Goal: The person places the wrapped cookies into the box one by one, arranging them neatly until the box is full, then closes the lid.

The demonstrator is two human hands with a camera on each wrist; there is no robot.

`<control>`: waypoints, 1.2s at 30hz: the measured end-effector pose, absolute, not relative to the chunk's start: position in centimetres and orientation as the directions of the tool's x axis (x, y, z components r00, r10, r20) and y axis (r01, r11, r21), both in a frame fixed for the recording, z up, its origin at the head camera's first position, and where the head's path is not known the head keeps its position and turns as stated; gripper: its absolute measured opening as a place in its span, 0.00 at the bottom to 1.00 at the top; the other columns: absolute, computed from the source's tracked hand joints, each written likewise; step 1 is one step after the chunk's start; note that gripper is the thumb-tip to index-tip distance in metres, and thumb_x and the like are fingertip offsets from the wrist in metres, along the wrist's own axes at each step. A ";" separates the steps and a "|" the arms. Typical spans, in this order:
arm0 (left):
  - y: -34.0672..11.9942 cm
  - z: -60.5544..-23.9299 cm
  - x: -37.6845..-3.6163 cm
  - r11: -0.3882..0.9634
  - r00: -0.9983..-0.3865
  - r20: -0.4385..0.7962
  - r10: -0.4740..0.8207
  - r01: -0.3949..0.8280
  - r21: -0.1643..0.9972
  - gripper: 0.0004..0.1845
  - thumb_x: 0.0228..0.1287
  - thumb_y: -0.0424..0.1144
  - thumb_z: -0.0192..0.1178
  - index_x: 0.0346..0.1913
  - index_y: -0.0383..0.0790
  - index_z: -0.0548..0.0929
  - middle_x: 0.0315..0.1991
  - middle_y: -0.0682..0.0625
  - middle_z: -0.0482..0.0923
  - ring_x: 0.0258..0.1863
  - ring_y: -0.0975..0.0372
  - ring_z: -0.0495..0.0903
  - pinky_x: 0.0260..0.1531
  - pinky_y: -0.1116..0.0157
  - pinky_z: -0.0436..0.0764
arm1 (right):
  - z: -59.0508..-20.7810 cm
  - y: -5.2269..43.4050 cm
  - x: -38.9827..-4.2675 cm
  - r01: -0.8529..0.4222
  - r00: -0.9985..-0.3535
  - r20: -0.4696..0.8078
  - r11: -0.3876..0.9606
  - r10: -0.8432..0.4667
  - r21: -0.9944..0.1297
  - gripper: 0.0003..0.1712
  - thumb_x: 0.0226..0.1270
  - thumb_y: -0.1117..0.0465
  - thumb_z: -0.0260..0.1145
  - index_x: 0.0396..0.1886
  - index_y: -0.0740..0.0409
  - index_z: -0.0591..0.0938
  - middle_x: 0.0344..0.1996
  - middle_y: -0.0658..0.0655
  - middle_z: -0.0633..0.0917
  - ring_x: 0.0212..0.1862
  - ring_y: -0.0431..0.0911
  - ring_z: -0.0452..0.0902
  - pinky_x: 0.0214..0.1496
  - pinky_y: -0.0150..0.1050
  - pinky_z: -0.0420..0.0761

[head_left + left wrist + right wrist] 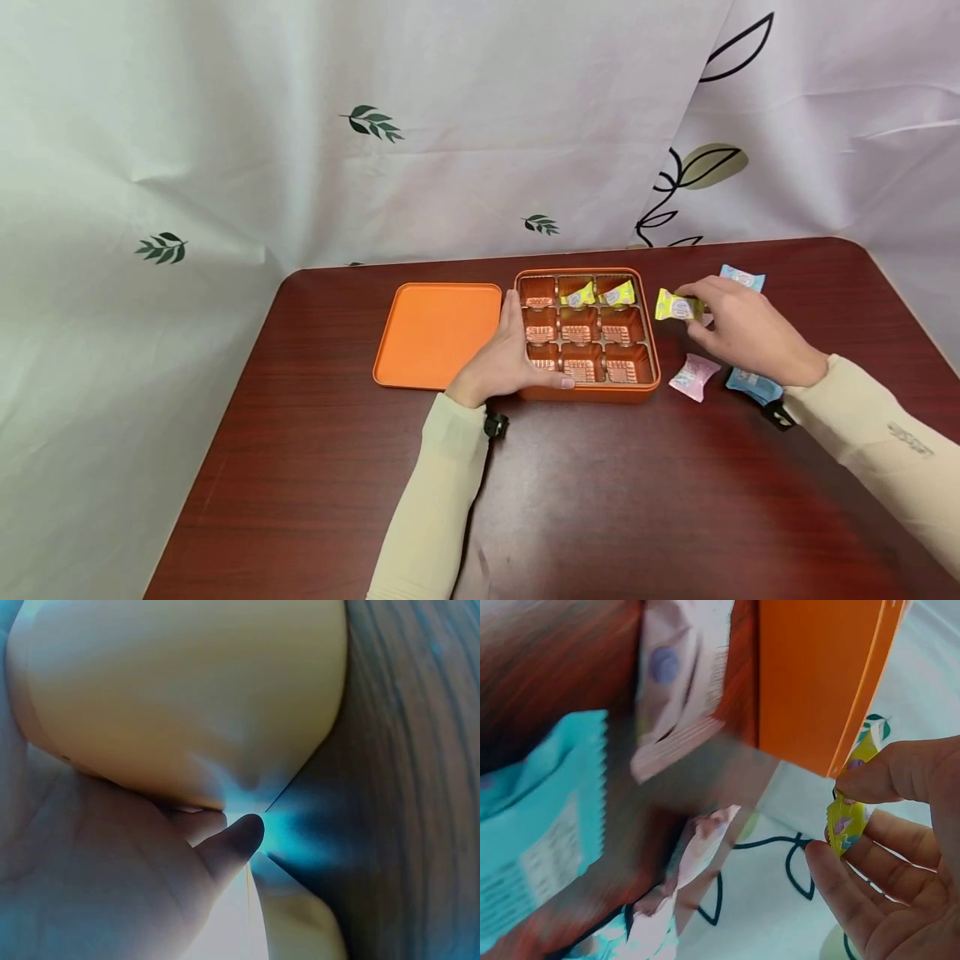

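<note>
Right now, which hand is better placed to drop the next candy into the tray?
Right. The right hand already pinches a yellow candy just beside the orange tray, with empty compartments close by. The left hand rests on the tray's near-left edge, steadying it, and holds no candy.

No legible text anywhere: print on the candy wrappers (678, 307) too small and blurred, small grey lettering on the right sleeve (911, 439) unreadable.
</note>
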State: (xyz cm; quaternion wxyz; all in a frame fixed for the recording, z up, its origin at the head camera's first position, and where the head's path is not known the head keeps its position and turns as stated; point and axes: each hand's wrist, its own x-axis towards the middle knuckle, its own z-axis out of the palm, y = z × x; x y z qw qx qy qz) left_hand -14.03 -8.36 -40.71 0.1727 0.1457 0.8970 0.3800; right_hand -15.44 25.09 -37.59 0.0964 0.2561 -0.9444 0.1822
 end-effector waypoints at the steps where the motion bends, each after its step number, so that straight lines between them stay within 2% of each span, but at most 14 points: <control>1: -8.4 -40.7 -14.0 0.668 -0.898 -0.198 0.394 0.132 0.732 0.80 0.46 0.64 0.77 0.76 0.46 0.17 0.79 0.48 0.13 0.78 0.59 0.28 0.73 0.55 0.55 | -37.5 24.9 -15.5 -0.518 -0.851 0.273 0.802 -0.449 -0.297 0.22 0.53 0.72 0.65 0.51 0.71 0.81 0.43 0.64 0.84 0.38 0.52 0.77 0.39 0.51 0.78; 14: -8.4 -40.7 -14.1 0.661 -0.898 -0.189 0.397 0.137 0.738 0.81 0.45 0.64 0.77 0.76 0.50 0.16 0.79 0.48 0.13 0.79 0.58 0.29 0.74 0.55 0.55 | -37.0 23.1 -16.2 -0.541 -0.838 0.266 0.789 -0.476 -0.292 0.21 0.56 0.72 0.68 0.52 0.70 0.82 0.44 0.65 0.84 0.41 0.54 0.74 0.42 0.51 0.75; 23: -8.4 -40.7 -14.1 0.665 -0.897 -0.199 0.394 0.129 0.736 0.80 0.45 0.64 0.77 0.76 0.47 0.17 0.79 0.48 0.13 0.78 0.59 0.29 0.74 0.56 0.53 | -36.5 22.0 -16.1 -0.549 -0.835 0.250 0.777 -0.491 -0.307 0.21 0.58 0.71 0.67 0.54 0.70 0.82 0.46 0.66 0.85 0.48 0.58 0.77 0.50 0.55 0.76; 31: -8.4 -40.7 -14.1 0.666 -0.896 -0.201 0.395 0.128 0.734 0.80 0.46 0.64 0.77 0.76 0.47 0.17 0.78 0.48 0.12 0.79 0.58 0.29 0.73 0.55 0.57 | -36.1 21.0 -16.3 -0.542 -0.840 0.243 0.782 -0.486 -0.309 0.21 0.59 0.70 0.67 0.54 0.70 0.82 0.45 0.65 0.85 0.44 0.55 0.74 0.45 0.51 0.74; 36: -8.4 -40.7 -14.1 0.669 -0.897 -0.203 0.393 0.127 0.732 0.80 0.46 0.64 0.77 0.76 0.47 0.17 0.79 0.49 0.13 0.78 0.60 0.28 0.73 0.56 0.56 | -35.8 20.3 -16.4 -0.519 -0.854 0.224 0.796 -0.469 -0.312 0.23 0.58 0.69 0.66 0.54 0.70 0.81 0.44 0.64 0.84 0.41 0.54 0.73 0.43 0.50 0.74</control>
